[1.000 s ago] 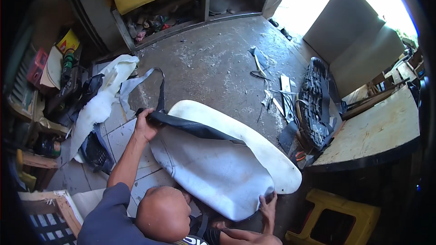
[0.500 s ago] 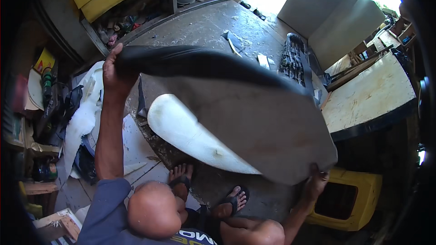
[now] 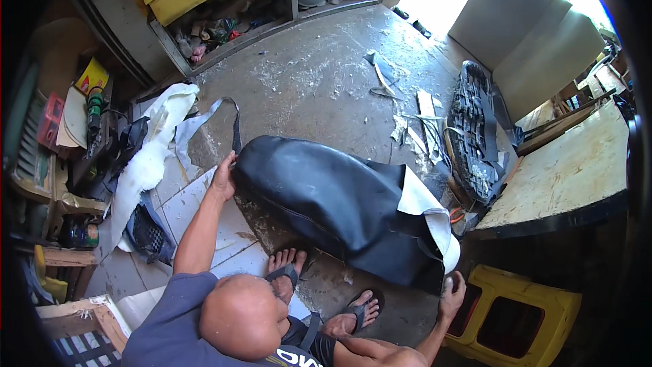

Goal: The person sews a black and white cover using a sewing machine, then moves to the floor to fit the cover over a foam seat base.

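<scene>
A black vinyl seat cover (image 3: 319, 190) lies draped, smooth side up, over the pale seat foam, which it hides. A stitched seam runs along its near side. At its right end an edge is folded back, showing the whitish underside (image 3: 424, 207). My left hand (image 3: 223, 178) is closed on the cover's rounded left end, with the fingertips at its rim. At the near right corner my right hand (image 3: 451, 298) pinches the cover's edge between thumb and fingers.
A black plastic seat base (image 3: 472, 132) lies on the floor at the right, beside cut scraps (image 3: 428, 119). Torn white padding (image 3: 153, 156) lies at the left. A yellow plastic frame (image 3: 536, 299) stands near my right arm, below a pale board (image 3: 560, 180).
The cover was held raised with its brown-grey underside showing and white foam in sight. Now it is down over the foam, black side up. My left hand has come down and nearer.
</scene>
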A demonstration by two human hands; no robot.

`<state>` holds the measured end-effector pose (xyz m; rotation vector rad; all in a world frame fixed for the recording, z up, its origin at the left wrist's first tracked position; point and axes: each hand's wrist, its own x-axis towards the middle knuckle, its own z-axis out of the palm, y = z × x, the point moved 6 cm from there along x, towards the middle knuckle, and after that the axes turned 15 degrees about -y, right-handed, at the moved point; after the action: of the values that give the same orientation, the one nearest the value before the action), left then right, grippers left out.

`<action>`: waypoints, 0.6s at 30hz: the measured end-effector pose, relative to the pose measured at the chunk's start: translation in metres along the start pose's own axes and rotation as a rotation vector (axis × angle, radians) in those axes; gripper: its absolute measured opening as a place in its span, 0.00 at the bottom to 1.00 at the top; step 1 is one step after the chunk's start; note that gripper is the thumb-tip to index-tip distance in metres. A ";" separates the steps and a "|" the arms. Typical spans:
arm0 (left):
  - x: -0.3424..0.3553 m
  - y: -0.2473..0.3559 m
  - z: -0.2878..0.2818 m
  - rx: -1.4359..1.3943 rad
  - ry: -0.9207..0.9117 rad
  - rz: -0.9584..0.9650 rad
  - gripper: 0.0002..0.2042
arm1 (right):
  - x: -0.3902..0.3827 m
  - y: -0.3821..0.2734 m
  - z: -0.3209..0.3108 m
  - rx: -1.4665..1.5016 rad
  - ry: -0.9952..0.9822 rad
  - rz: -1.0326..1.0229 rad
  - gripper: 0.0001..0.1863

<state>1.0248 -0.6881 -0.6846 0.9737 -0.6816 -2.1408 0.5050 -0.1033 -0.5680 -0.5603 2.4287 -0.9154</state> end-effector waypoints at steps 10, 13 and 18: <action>0.020 -0.040 -0.015 0.094 0.137 0.148 0.30 | 0.079 -0.027 0.066 -0.283 -0.064 0.135 0.33; -0.005 -0.032 -0.001 0.620 0.433 0.139 0.32 | 0.067 0.014 0.046 0.204 0.009 0.083 0.22; -0.040 -0.036 0.061 0.895 0.534 -0.021 0.39 | 0.039 0.061 0.029 -0.277 -0.009 0.425 0.25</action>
<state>0.9827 -0.6246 -0.6559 1.9132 -1.3696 -1.4296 0.4777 -0.0963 -0.6407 -0.1236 2.5408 -0.4047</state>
